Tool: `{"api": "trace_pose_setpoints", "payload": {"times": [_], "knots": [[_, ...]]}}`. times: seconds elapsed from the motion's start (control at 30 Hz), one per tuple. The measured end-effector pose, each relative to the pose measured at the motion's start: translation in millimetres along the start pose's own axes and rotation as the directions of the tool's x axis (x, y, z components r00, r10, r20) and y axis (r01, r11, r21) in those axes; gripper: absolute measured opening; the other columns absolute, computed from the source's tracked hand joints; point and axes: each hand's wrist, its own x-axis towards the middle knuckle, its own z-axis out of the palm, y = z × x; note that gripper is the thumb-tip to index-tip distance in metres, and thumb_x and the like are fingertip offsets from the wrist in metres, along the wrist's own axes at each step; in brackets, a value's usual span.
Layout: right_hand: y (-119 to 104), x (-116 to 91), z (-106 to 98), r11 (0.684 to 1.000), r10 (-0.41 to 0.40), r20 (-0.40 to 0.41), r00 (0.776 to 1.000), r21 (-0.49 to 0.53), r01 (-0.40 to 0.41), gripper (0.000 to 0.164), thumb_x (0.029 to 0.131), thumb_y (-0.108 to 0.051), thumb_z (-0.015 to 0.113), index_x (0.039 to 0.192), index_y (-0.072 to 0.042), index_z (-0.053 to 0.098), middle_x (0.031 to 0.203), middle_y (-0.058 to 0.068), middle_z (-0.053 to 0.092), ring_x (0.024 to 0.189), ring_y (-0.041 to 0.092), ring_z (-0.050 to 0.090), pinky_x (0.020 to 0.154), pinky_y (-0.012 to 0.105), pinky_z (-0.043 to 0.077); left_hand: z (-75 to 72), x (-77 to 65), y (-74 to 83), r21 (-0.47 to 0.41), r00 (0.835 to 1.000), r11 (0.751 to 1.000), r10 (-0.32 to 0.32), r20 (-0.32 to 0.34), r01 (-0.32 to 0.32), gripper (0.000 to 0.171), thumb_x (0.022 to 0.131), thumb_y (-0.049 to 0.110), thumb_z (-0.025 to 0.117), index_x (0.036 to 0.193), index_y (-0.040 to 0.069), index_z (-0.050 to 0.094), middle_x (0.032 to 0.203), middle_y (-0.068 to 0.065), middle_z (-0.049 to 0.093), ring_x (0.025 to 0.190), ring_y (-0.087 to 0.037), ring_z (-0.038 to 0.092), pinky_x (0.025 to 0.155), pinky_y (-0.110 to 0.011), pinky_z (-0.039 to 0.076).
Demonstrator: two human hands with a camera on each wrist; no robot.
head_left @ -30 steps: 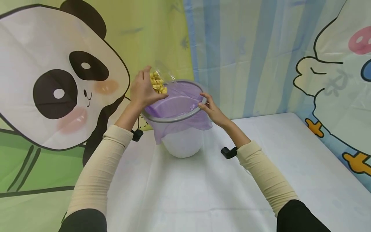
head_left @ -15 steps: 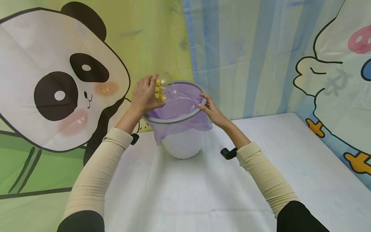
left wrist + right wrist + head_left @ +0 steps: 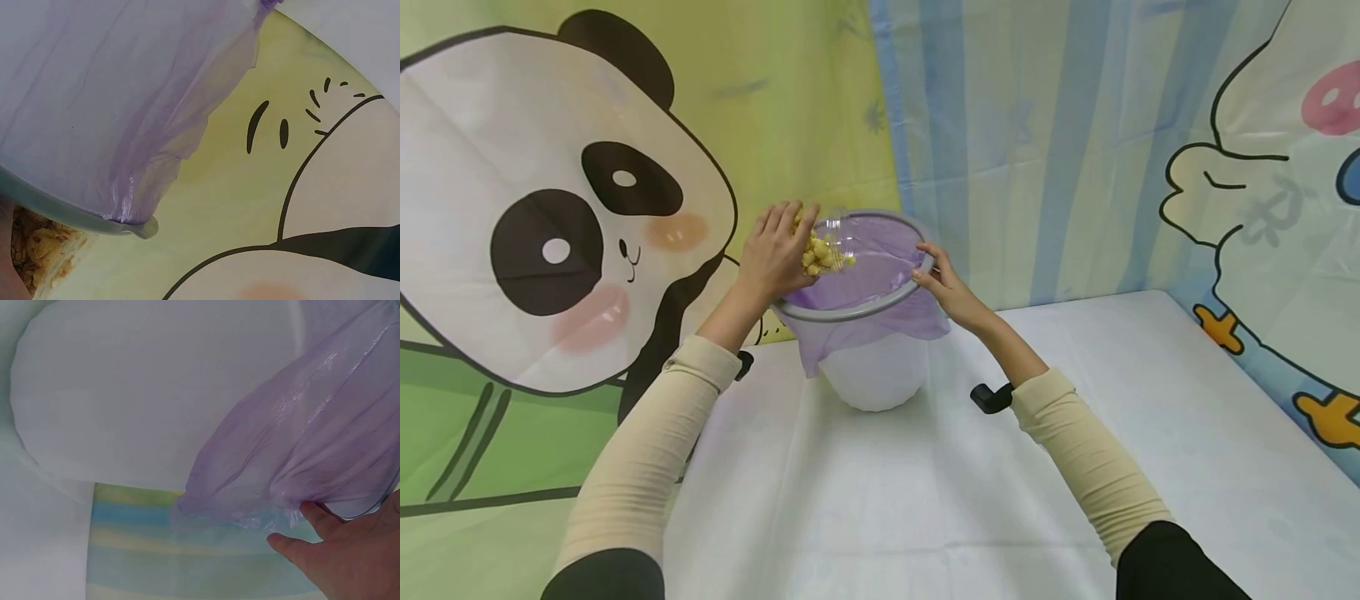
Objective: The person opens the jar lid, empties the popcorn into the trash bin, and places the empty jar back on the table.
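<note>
A white bin (image 3: 874, 375) with a grey rim (image 3: 857, 313) stands on the table, lined with a purple plastic bag (image 3: 880, 258) whose edge hangs over the outside. My left hand (image 3: 771, 258) grips a clear jar (image 3: 839, 233) tipped sideways over the bin's left side, its mouth pointing right. Yellow popcorn (image 3: 822, 255) fills the jar up to the mouth, with a piece at the opening. My right hand (image 3: 953, 290) holds the rim on the right; the right wrist view shows its fingers (image 3: 312, 519) at the bag's edge. In the left wrist view, popcorn (image 3: 47, 247) shows below the rim.
The white-covered table (image 3: 880, 492) extends in front of the bin and to its right. Behind hangs a printed curtain with a panda (image 3: 557, 233) at left, stripes (image 3: 1015, 150) in the middle and a white cartoon figure (image 3: 1285, 225) at right.
My left hand has lowered the jar toward the bin and tipped it further, mouth to the right, with popcorn sliding toward the opening. My right hand stays on the rim.
</note>
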Motion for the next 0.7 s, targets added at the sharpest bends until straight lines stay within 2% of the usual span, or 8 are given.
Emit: {"api": "trace_pose_setpoints", "payload": {"times": [0.2, 0.27, 0.37, 0.47, 0.7], "knots": [[-10, -4, 0, 1.0, 0.009, 0.014, 1.0, 0.015, -0.009, 0.052, 0.097, -0.009, 0.036, 0.143, -0.004, 0.01, 0.118, 0.02, 0.026, 0.109, 0.029, 0.038, 0.1, 0.046, 0.027, 0.1, -0.5, 0.3, 0.049, 0.998, 0.997, 0.054, -0.017, -0.053, 0.107, 0.053, 0.037, 0.087, 0.139, 0.009, 0.03, 0.132, -0.023, 0.04, 0.122, -0.039, 0.036, 0.108, -0.044, 0.021], [-17, -6, 1, 1.0, 0.014, 0.021, 1.0, 0.015, -0.014, 0.053, 0.097, -0.009, 0.036, 0.143, -0.002, 0.009, 0.122, 0.023, 0.025, 0.111, 0.031, 0.037, 0.101, 0.047, 0.026, 0.4, -0.7, -0.1, 0.068, 0.997, 0.995, 0.074, -0.02, -0.072, 0.108, 0.052, 0.037, 0.087, 0.139, 0.009, 0.03, 0.132, -0.022, 0.04, 0.122, -0.038, 0.035, 0.108, -0.044, 0.02], [-26, -10, 3, 1.0, 0.018, 0.026, 1.0, 0.001, -0.018, 0.054, 0.097, -0.009, 0.035, 0.142, 0.0, 0.008, 0.135, 0.03, 0.015, 0.12, 0.036, 0.032, 0.103, 0.05, 0.023, 0.9, -0.2, -1.2, 0.092, 0.995, 0.991, 0.1, -0.028, -0.097, 0.109, 0.051, 0.036, 0.088, 0.139, 0.01, 0.03, 0.132, -0.021, 0.039, 0.123, -0.037, 0.034, 0.108, -0.043, 0.019], [-29, -11, 3, 1.0, 0.015, 0.024, 1.0, -0.003, -0.015, 0.054, 0.097, -0.009, 0.035, 0.142, 0.0, 0.008, 0.14, 0.032, 0.006, 0.126, 0.041, 0.026, 0.103, 0.052, 0.022, 1.4, 0.5, -2.5, 0.119, 0.991, 0.985, 0.127, -0.036, -0.122, 0.105, 0.053, 0.034, 0.087, 0.139, 0.012, 0.032, 0.132, -0.02, 0.039, 0.124, -0.036, 0.034, 0.109, -0.042, 0.018], [-29, -11, 4, 1.0, 0.021, 0.017, 1.0, -0.017, -0.021, 0.054, 0.097, -0.011, 0.036, 0.143, 0.0, 0.009, 0.137, 0.029, 0.008, 0.125, 0.043, 0.021, 0.101, 0.053, 0.023, 0.5, -1.0, -3.7, 0.187, 0.987, 0.97, 0.159, -0.001, -0.156, 0.1, 0.055, 0.027, 0.085, 0.14, 0.015, 0.033, 0.135, -0.017, 0.036, 0.126, -0.033, 0.031, 0.109, -0.042, 0.018]]}}
